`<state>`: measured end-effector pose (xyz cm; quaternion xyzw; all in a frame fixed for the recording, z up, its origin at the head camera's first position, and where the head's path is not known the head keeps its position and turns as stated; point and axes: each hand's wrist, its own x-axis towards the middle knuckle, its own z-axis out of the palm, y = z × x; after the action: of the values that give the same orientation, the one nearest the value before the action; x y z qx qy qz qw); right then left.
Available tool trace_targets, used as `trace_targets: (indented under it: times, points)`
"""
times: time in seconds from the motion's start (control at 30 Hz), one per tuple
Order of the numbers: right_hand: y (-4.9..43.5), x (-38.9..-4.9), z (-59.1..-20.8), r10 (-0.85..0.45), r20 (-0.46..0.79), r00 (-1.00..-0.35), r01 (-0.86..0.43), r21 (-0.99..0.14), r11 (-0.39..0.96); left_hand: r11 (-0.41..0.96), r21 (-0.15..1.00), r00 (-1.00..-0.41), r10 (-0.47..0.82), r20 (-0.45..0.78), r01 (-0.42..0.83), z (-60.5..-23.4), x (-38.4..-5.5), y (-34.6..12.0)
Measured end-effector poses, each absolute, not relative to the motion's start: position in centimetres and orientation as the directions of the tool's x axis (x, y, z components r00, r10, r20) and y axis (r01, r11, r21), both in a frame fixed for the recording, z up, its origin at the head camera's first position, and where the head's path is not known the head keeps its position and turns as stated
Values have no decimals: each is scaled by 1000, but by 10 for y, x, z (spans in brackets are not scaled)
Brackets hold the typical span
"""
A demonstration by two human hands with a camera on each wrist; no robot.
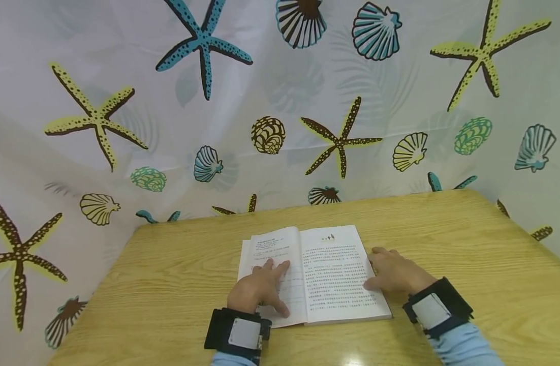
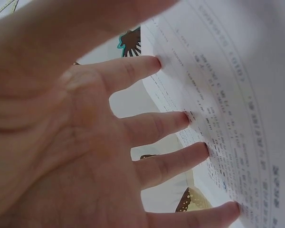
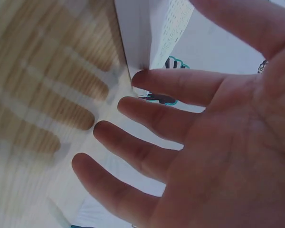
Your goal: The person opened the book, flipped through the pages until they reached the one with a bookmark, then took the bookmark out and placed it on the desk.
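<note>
An open book (image 1: 335, 274) lies on the wooden table, printed text on both pages. My left hand (image 1: 258, 287) rests on the left page with its fingers spread; in the left wrist view the fingertips (image 2: 199, 149) touch the printed paper. At the book's right edge is my right hand (image 1: 396, 272), its thumb over the margin of the right page. The right wrist view shows my right hand (image 3: 190, 133) with fingers extended and apart. There the index fingertip meets the side of the book (image 3: 135, 40), and the other fingertips stay just off the tabletop.
The wooden table (image 1: 170, 284) spreads to both sides of the book and behind it. A white cloth (image 1: 243, 76) printed with starfish and shells hangs along the back and sides. Each wrist wears a black strap (image 1: 437, 307) with a pale device.
</note>
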<state>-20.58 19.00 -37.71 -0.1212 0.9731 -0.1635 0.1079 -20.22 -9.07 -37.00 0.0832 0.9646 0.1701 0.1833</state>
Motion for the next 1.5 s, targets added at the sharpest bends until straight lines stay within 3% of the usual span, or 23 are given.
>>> trace_targets:
  times: [0.33, 0.67, 0.77, 1.03, 1.3, 1.5]
  points:
    - [174, -199, -374, -282, -104, -954, -262, -175, 949, 927, 362, -920, 223, -323, 98, -368, -201, -92]
    - [172, -195, -373, -321, -13, -947, -318, -118, 941, 924, 368, -919, 227, -322, 100, -367, -200, -92]
    - [170, -196, -371, -319, 66, -946, -325, -166, 931, 924, 368, -919, 231, -320, 104, -368, -200, -92]
    - [178, -203, -375, -271, 193, -943, -330, -436, 838, 925, 365, -920, 234, -315, 110, -369, -201, -92]
    - [181, -206, -375, -305, 177, -936, -353, -488, 798, 925, 364, -919, 232, -318, 108, -369, -202, -91]
    - [170, -201, -367, -461, 97, -882, -367, -754, 545, 926, 363, -918, 231, -323, 105, -367, -202, -91]
